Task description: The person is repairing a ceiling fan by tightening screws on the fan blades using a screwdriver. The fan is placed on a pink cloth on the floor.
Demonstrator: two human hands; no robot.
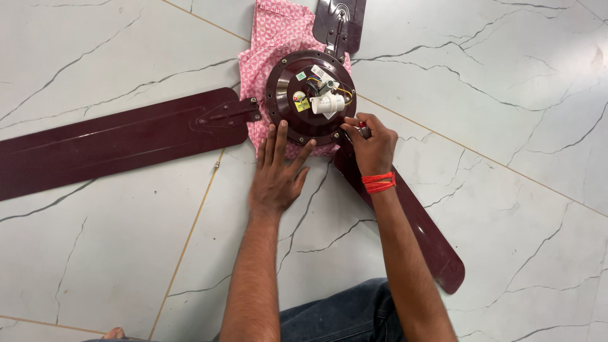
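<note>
Maroon ceiling fan motor (297, 120) lies wiring-side up on pink cloth (269, 38), white capacitor (328, 103) exposed. My left hand (277, 172) rests flat and spread on its rim. My right hand (372, 144) pinches a red-handled tool (362, 127) at the blade bracket.

Left fan blade (120, 136) cut off at the frame's left edge, top blade (340, 24) cut by the upper edge, tool tip hidden inside the right hand (373, 147), pink cloth (269, 38) mostly covered by the motor (307, 98), small stickers unreadable.

White marble-look floor (519, 114); pink cloth (269, 38) and maroon ceiling fan (126, 136) lying on it.
</note>
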